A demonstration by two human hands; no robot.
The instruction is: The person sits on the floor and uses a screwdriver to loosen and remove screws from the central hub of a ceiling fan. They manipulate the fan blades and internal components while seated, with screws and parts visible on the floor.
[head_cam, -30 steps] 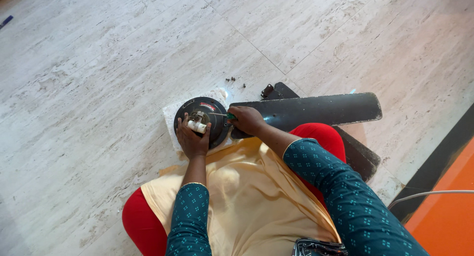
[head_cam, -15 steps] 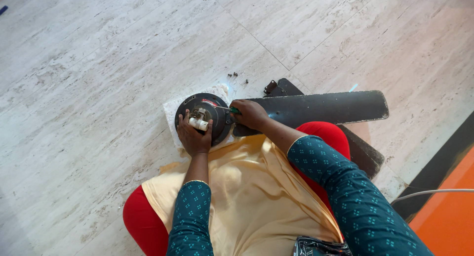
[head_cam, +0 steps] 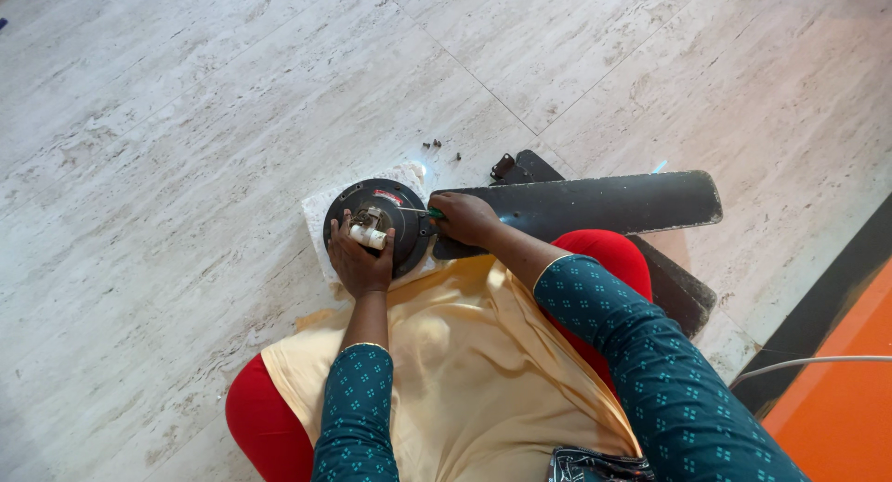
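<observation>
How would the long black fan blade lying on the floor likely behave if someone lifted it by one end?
The fan blade looks flat, thin and rigid, so it would probably stay stiff rather than droop. Being long, it may feel tip-heavy held at one end. It seems joined to the round motor housing, so that would likely drag along.

Motor point(head_cam: 376, 224): round black fan housing, lying flat on floor on white sheet point(head_cam: 321, 213), open face up w/ small white part (terminal block?) near centre. Blade point(head_cam: 595, 206): long, dark, flat, still attached, runs right from motor. Screwdriver point(head_cam: 420, 212): thin shaft, green handle (mostly hidden), roughly horizontal, tip on housing's right side. Screws point(head_cam: 437, 147): few small dark ones, loose on tile just beyond motor.
</observation>
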